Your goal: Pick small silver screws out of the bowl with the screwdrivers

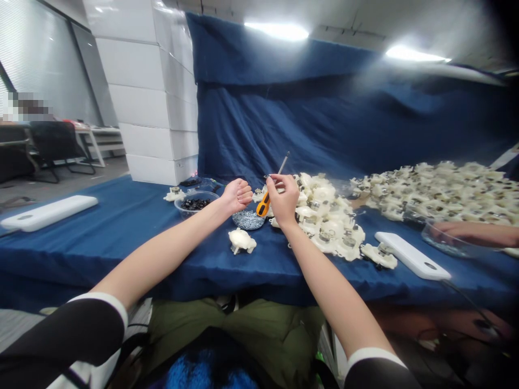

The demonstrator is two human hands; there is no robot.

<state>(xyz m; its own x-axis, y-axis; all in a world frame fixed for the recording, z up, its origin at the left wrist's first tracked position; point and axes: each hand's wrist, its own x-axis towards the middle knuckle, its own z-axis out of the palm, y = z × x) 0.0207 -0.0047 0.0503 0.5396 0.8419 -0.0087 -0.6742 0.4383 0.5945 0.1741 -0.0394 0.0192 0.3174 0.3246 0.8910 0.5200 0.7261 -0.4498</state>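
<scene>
Looking forward and down from the head view, the left hand [237, 195] is seen curled into a loose fist, with nothing visible in its grip. It is held above the bench [97, 243], just beside the right hand [283, 200] but not touching it. The right hand is clamped on a screwdriver [264, 204], which has an orange handle and a thin metal shaft angled upward. The screwdriver is held above the bench, not resting on it.

A dish of silver screws [248, 220] is placed just below the two hands. A clear bowl of dark parts [194, 204] is located to the left of the dish. A white housing [241, 240] is laid apart on the blue cloth [133, 240] covering the bench, nearer the viewer. A heap of white housings [328, 216] is piled to the right of the right hand, and a larger heap [441, 189] is spread farther right. Two white bars [48, 212] [411, 255] are placed on either side. At the right edge, a co-worker's hand [470, 233] is seen at a clear bowl [444, 240].
</scene>
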